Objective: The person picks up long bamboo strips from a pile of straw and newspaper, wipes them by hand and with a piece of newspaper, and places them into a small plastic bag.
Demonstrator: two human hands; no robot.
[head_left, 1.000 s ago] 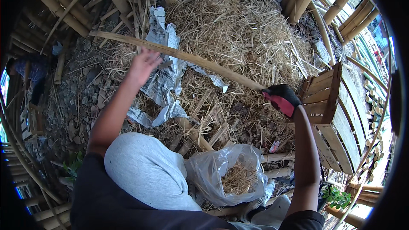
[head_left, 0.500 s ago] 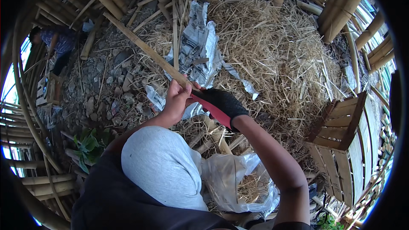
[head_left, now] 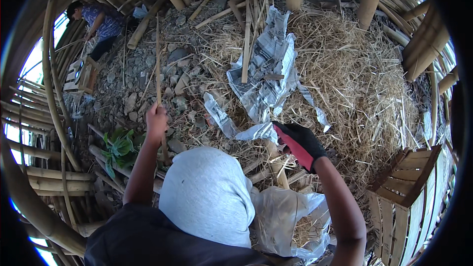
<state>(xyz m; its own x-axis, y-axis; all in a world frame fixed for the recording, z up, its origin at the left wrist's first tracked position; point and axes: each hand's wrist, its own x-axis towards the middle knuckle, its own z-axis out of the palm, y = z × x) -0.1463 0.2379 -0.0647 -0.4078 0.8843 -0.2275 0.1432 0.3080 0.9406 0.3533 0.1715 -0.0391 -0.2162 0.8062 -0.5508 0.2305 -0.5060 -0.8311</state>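
My left hand (head_left: 156, 119) is closed around a long, thin bamboo strip (head_left: 158, 64). The strip stands nearly upright in the picture, its lower end passing below the fist beside my forearm. On my right hand (head_left: 298, 144) is a black glove with a red palm side. Its fingers are curled; whether anything is inside them is hidden. The glove's tip is at the lower edge of a torn sheet of newspaper (head_left: 266, 61), touching or just above it; which, I cannot tell. Dry straw (head_left: 345, 74) lies to the right of the newspaper.
A slatted wooden crate (head_left: 401, 202) stands at the right. Below my right hand sits a clear plastic bag (head_left: 276, 212) with straw inside. Stones (head_left: 143, 76) and a green plant (head_left: 119, 150) lie leftward. Another person (head_left: 103, 22) bends by a small crate (head_left: 81, 75) at the far left.
My right hand has let go of the bamboo strip and moved right. My left hand has carried the strip left and turned it from slanting to nearly upright. The view has shifted left.
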